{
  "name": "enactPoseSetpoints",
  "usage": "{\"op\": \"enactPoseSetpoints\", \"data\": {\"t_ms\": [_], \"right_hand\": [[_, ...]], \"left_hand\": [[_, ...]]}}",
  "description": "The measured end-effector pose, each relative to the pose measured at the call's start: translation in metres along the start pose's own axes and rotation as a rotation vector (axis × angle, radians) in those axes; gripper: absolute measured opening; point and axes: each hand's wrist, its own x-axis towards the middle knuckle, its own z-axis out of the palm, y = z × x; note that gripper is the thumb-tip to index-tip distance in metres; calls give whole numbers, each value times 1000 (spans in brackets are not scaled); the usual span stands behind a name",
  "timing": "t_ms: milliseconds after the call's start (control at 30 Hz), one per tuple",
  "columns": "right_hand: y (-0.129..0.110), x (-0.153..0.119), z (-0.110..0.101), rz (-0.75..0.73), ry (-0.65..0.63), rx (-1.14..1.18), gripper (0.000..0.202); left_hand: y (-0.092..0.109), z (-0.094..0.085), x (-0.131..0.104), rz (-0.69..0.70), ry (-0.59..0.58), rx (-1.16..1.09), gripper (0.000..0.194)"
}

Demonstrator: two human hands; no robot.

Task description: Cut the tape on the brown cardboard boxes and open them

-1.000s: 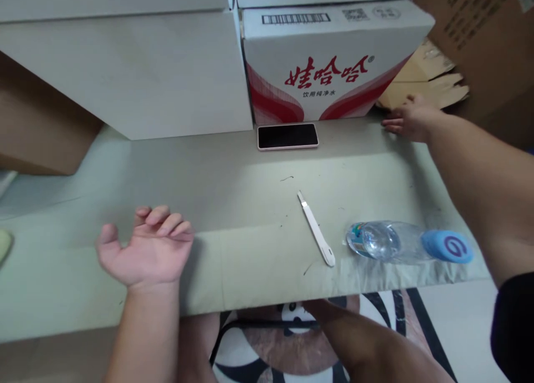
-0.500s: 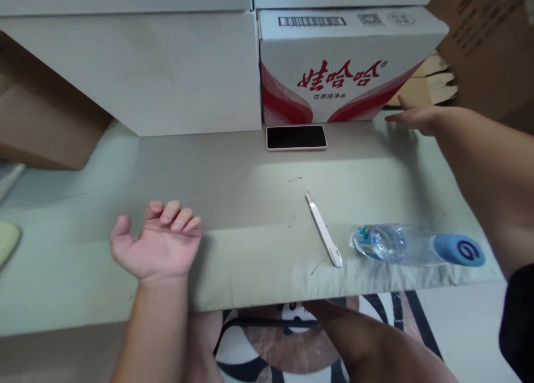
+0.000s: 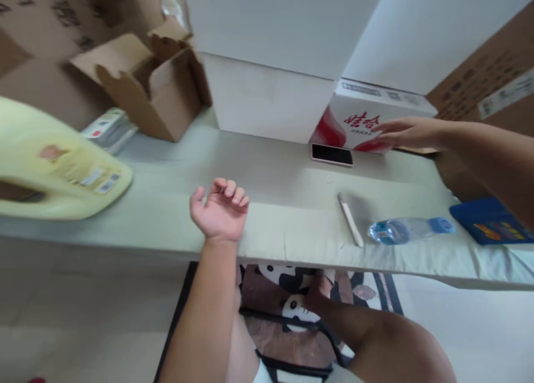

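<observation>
My left hand rests palm up at the front part of the covered table, fingers loosely curled and apart, with nothing in it. My right hand is stretched out at the right, in front of the white and red carton; its fingers are extended and hold nothing. Whether it touches the carton I cannot tell. A phone lies flat at the carton's foot. Nearer to me lie a white scalpel-like knife and, right of it, a clear plastic bottle with a blue cap on its side.
On the left stand a large pale yellow jug and an opened cardboard box. White boxes form a wall at the back. A blue package lies at the right end. Below the table edge is a panda-patterned mat.
The view has swung left and widened, bringing in the yellow jug, the opened box and the blue package. My right hand has lifted off the tabletop and now overlaps the carton's front.
</observation>
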Motion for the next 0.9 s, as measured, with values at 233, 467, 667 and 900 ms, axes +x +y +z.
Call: {"op": "enactPoseSetpoints", "data": {"t_ms": [233,467,667,900], "right_hand": [[-172,-34,151,-619,-238,-268,53],[-337,-60,256,-1036,-87,-177,42],[-398,-38,286,-746,-86,-79,22],[-318,-46,259,-730,41,118,25]], "left_hand": [[53,-26,-22,57,18,-185,37],[73,-36,-17,90,-13,-233,28],[84,-40,-13,118,11,-236,25],[90,-36,-12,328,417,-19,23]]}}
